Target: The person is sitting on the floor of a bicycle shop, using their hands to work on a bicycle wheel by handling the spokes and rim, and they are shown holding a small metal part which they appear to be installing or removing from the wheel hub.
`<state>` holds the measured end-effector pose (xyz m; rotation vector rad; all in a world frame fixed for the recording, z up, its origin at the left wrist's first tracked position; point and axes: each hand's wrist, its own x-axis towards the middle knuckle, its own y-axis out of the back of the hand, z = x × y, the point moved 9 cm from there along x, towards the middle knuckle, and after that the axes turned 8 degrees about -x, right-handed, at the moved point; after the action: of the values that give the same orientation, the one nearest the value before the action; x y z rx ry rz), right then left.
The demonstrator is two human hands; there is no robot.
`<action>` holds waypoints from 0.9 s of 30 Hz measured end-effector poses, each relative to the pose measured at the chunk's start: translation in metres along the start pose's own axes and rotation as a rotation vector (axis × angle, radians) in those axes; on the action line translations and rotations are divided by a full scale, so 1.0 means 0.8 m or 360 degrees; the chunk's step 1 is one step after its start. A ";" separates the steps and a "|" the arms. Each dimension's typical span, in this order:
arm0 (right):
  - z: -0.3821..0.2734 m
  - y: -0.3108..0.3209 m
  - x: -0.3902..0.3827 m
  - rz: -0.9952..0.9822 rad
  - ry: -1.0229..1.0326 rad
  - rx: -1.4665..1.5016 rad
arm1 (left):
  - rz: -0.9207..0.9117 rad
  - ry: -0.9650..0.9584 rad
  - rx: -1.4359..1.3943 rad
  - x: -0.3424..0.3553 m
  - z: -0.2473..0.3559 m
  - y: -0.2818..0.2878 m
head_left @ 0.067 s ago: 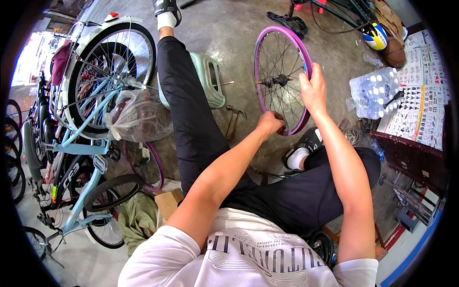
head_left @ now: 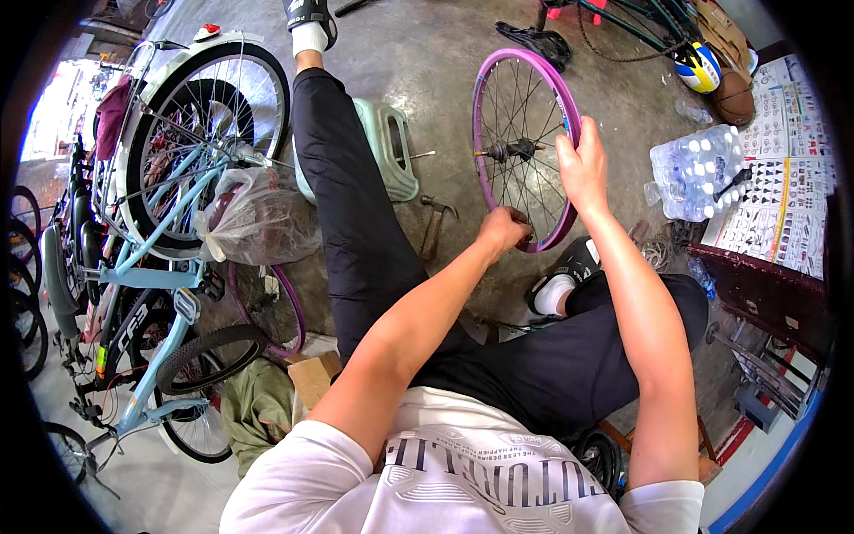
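A bicycle wheel with a purple rim [head_left: 555,84], thin dark spokes and a black hub [head_left: 509,149] stands tilted before me, without a tyre. My right hand [head_left: 584,169] is closed around the right side of the rim, thumb toward the spokes. At the near end of the wheel, my left hand [head_left: 504,230] has its fingers pinched together among the spokes close to the rim. Whatever lies between those fingertips is too small and covered to make out.
A hammer [head_left: 434,227] lies on the floor left of the wheel, near a pale green plastic stool [head_left: 405,169]. Bottled water in a pack [head_left: 698,173] is at right. A light blue bicycle [head_left: 147,267] and a loose tyre [head_left: 213,359] are at left. A black saddle [head_left: 538,44] is beyond the wheel.
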<state>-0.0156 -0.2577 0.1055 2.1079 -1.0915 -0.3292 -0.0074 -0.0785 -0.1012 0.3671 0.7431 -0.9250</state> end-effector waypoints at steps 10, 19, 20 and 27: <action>0.002 0.002 0.002 0.0062 -0.0040 0.0057 | 0.0062 -0.0125 -0.0175 -0.007 -0.017 0.005; 0.005 0.004 0.006 0.0112 -0.0056 0.0070 | 0.0297 -0.0422 0.0618 -0.039 0.045 0.017; 0.006 0.004 0.006 0.0125 -0.0053 0.0063 | 0.0328 -0.0483 0.0742 -0.039 0.052 0.016; 0.006 0.007 0.005 0.0164 0.0002 0.0063 | 0.0115 -0.0320 0.0768 0.006 0.016 -0.010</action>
<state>-0.0190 -0.2654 0.1064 2.0771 -1.2101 -0.2585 -0.0064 -0.0934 -0.0957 0.7077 0.3135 -1.0521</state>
